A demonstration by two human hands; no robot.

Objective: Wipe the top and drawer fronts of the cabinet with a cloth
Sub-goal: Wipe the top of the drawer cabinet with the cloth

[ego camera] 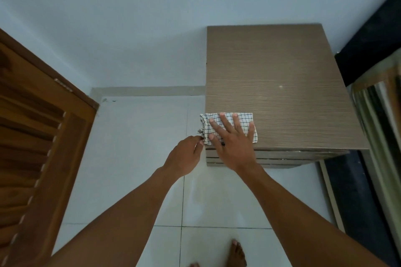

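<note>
Cloth lies lengthwise across the cabinet top's lower-left corner under my spread right hand; my left hand pinches its overhanging end.

No text, label, brand, number or sign can be read on anything here.

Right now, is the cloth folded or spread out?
Folded: the cloth is a compact rectangle with bunched layers at its left end, under the right hand.
</note>
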